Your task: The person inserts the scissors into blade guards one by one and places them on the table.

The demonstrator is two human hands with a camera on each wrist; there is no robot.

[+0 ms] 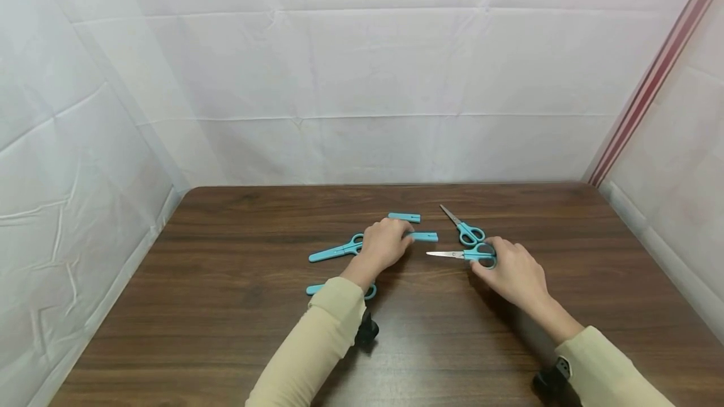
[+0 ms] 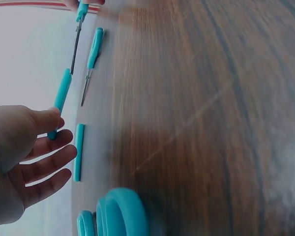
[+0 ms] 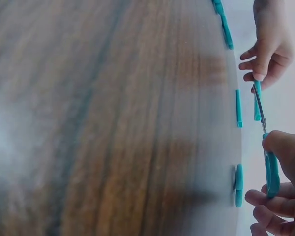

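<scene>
My left hand (image 1: 384, 245) reaches over the brown table (image 1: 237, 306) and pinches the near end of a teal blade cover (image 1: 425, 237) between thumb and forefinger; the other fingers (image 2: 49, 164) stay spread. That cover (image 2: 60, 98) lies flat on the wood. My right hand (image 1: 509, 272) grips the teal handle of a bare-bladed pair of scissors (image 1: 460, 255), blade tip pointing left at the cover. In the right wrist view the thumb sits on this handle (image 3: 271, 172), with the left hand (image 3: 268, 49) beyond it.
A second loose cover (image 1: 404, 217) lies behind my left hand. Another bare pair of scissors (image 1: 465, 229) sits behind my right hand. A covered pair (image 1: 335, 250) lies to the left, and one more (image 1: 313, 289) is partly hidden under my left forearm. White sheets wall the table.
</scene>
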